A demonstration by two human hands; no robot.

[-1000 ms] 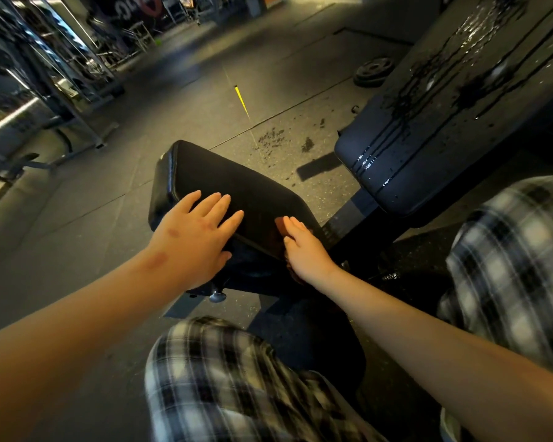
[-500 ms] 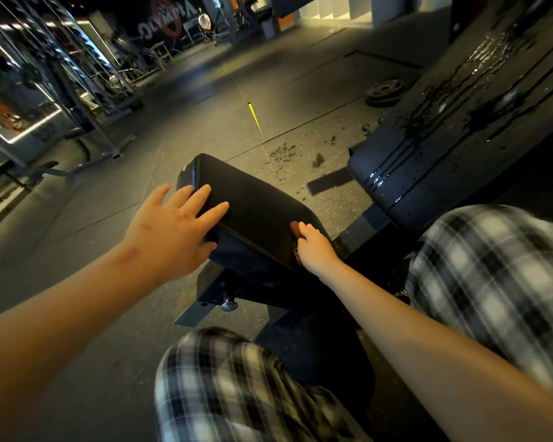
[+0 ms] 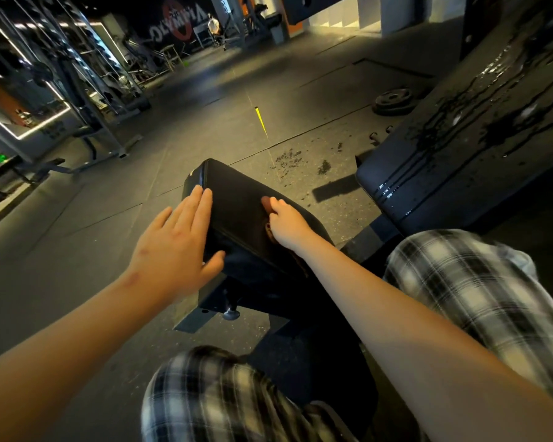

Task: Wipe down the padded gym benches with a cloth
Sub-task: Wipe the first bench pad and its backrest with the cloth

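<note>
On the small padded surface (image 3: 240, 202) the left hand (image 3: 176, 250) lay flat, fingers straight, along its left edge; the right hand (image 3: 286, 223) curled over a dark cloth (image 3: 265, 203). Liquid streaking the backrest (image 3: 454, 154) might drip onto wiped padding. Checked knees (image 3: 479, 282) crowded close; a weight plate (image 3: 393, 100) lay beyond.

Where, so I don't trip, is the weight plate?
In the head view's upper right, the weight plate lies flat on the floor, just left of the wet backrest pad.
</note>
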